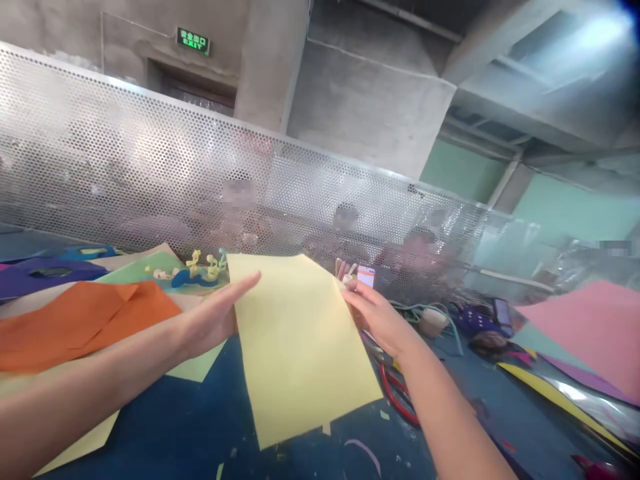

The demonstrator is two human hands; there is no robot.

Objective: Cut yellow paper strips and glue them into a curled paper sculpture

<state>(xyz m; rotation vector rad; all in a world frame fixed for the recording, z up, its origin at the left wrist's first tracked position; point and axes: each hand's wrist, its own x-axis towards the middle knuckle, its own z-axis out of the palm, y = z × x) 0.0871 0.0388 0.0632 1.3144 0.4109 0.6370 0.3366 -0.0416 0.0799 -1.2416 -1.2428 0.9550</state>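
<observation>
A pale yellow sheet of paper is held up between both hands over the blue tabletop. Its upper right corner looks cut off or folded back; I cannot tell which. My left hand grips the left edge, thumb lying across the front and the other fingers hidden behind. On the right edge, near the top, my right hand pinches the sheet between thumb and fingers. Red-handled scissors lie beneath my right wrist, partly hidden by the sheet and forearm.
Orange sheets and a purple piece lie at the left. Small yellow and blue figures stand behind my left hand. A phone, a cup and a pink sheet are at the right. A perforated metal screen borders the back.
</observation>
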